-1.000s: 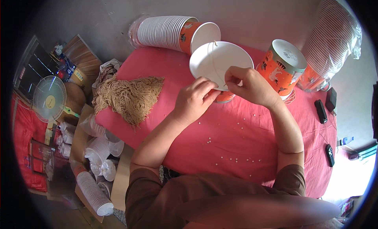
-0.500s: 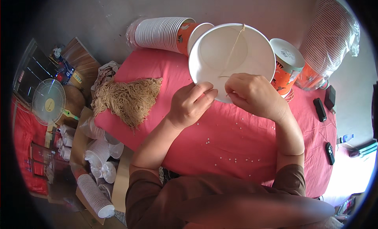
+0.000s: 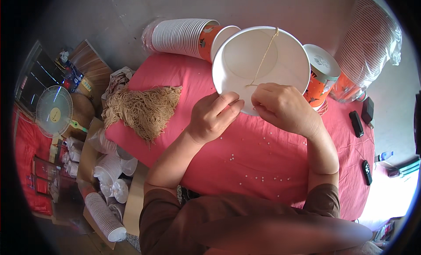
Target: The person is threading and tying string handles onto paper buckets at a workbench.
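A large white paper bucket (image 3: 228, 71) is tipped with its open mouth toward me, above the far side of the pink-covered table. My left hand (image 3: 212, 119) is closed on its near rim, fingers bent over the edge. A thin tan cord (image 3: 263, 60) is knotted at the far rim and crosses the mouth to my right hand (image 3: 286, 109). That hand is pinched closed at the near right rim, with the cord running into its fingers. Its fingertips and the cord's end are partly hidden.
A heap of tan cords (image 3: 142, 110) lies left on the pink cloth (image 3: 263, 154), with small white discs scattered nearby. Nested buckets (image 3: 182, 38) lie behind; a lidded orange bucket (image 3: 318, 82) and a wrapped stack (image 3: 366, 49) stand right. A fan (image 3: 55, 111) is far left.
The bucket has shifted slightly right, and the cord across its mouth looks tauter. Both hands stay at the near rim, the right fingers turned slightly.
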`<state>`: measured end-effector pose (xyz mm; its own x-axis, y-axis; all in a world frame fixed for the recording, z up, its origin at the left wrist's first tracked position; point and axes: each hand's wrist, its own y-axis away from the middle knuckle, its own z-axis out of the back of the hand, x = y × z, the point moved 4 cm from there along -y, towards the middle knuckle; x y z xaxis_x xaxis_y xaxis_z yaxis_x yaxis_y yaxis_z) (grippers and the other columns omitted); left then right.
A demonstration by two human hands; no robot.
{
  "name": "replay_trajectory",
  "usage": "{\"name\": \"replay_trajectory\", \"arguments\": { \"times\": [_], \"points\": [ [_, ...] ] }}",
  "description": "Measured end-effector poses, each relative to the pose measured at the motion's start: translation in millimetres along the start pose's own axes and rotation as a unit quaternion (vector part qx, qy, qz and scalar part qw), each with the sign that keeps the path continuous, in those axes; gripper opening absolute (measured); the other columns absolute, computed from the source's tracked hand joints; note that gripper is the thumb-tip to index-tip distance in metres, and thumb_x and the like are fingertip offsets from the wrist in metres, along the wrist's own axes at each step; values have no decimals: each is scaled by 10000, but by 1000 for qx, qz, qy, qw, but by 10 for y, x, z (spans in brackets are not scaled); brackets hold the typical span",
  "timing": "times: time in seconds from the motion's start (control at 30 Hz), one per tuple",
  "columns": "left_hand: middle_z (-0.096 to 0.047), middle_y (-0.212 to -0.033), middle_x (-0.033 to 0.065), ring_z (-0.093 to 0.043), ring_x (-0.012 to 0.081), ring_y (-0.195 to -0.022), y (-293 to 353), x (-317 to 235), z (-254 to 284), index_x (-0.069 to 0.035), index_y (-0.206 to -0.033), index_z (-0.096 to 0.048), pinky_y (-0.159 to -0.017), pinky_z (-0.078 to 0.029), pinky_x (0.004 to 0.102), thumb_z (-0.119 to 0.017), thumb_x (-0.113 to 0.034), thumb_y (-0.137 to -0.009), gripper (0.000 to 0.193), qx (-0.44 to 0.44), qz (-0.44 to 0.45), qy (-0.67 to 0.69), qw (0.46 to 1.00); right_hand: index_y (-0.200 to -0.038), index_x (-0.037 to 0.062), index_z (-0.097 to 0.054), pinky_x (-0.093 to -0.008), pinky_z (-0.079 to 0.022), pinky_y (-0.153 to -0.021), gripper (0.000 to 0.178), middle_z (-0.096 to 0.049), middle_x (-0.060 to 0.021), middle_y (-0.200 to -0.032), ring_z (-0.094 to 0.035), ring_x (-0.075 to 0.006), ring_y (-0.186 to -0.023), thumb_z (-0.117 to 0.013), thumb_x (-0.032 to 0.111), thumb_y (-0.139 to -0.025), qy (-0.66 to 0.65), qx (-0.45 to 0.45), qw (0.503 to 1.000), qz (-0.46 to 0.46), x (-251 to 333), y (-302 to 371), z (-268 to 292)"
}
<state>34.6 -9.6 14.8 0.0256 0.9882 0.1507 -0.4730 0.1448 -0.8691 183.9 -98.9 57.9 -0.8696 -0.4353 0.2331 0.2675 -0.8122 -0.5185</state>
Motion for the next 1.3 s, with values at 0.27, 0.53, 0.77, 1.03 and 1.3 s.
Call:
{"name": "replay_trajectory", "arguments": {
  "times": [0.27,0.53,0.77,1.03,1.3],
  "points": [
    [-577,-929,41,-634,179,-682,9,-5,-14,-42,-910,-645,-544,-515,308,-707,-34,-721,200,-2,-7,-2,1000,-812,26,-561,-406,-490,-627,106,-585,-99,-770,-613,-315,-738,-661,47,-783,-1,-1,1000,11,1,-1,-28],
    [-620,-1053,68,-666,211,-768,17,57,-23,-47,-955,-638,-620,-549,322,-731,21,-685,294,25,41,33,998,-900,17,-639,-411,-511,-691,74,-643,-106,-886,-645,-312,-807,-625,77,-859,-94,74,993,-17,-106,12,-35],
    [-619,-1187,103,-684,264,-905,55,175,-85,-40,-1007,-623,-704,-576,338,-722,51,-718,319,66,162,147,973,-986,-25,-658,-344,-516,-705,200,-635,-125,-901,-643,-253,-785,-704,86,-826,-204,132,969,-39,-145,-12,-29],
    [-614,-1164,95,-688,247,-865,47,195,-111,-47,-1034,-595,-663,-581,334,-724,21,-748,321,37,200,132,970,-1034,-41,-672,-315,-538,-702,219,-671,-118,-864,-655,-211,-760,-679,75,-849,-189,113,968,-121,-229,-28,-184],
    [-616,-787,44,-648,225,-659,42,73,-92,-61,-842,-606,-547,-530,342,-774,-96,-743,198,50,168,69,982,-1001,-41,-674,-347,-518,-675,197,-670,-159,-826,-661,-247,-736,-652,90,-855,-203,93,963,-151,-235,-32,-215]
  ]
}}
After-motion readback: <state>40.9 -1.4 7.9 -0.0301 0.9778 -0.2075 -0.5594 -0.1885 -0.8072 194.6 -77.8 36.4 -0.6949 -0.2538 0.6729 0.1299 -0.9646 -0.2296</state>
